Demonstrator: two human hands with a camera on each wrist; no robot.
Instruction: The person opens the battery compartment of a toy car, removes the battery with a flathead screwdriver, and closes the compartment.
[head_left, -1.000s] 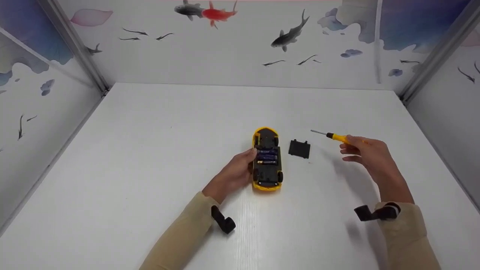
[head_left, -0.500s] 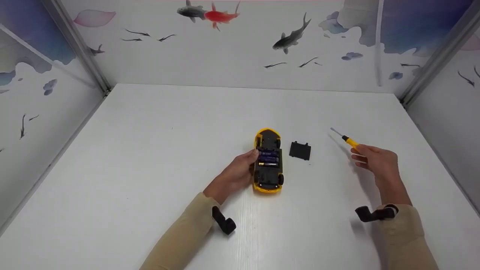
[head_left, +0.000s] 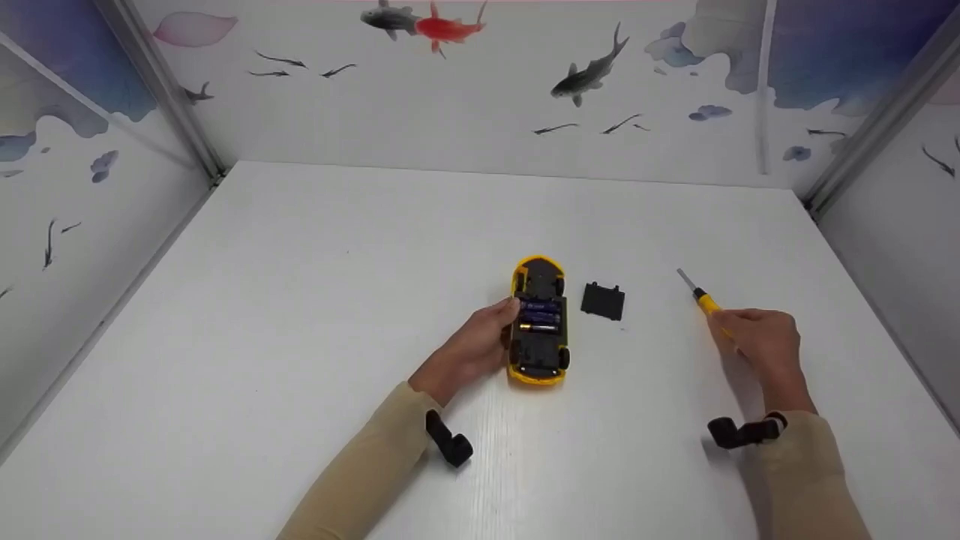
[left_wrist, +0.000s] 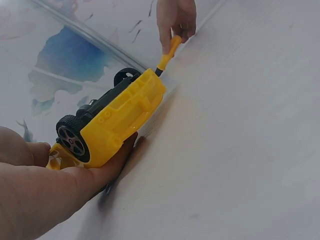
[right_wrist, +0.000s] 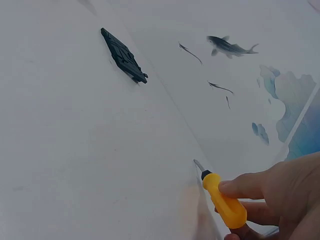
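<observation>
Head view: from above the table [head_left: 300,300], forward and down to its far edge [head_left: 517,175]. Wrist views: close, tilted, facing across it; both include the right hand [right_wrist: 290,182] and screwdriver [right_wrist: 227,207].

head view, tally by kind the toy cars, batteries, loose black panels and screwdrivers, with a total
Toy car: 1
Batteries: 3, side by side in the car's underside
Loose black panel: 1, on the table
Screwdriver: 1, in the right hand
Total: 6
</observation>
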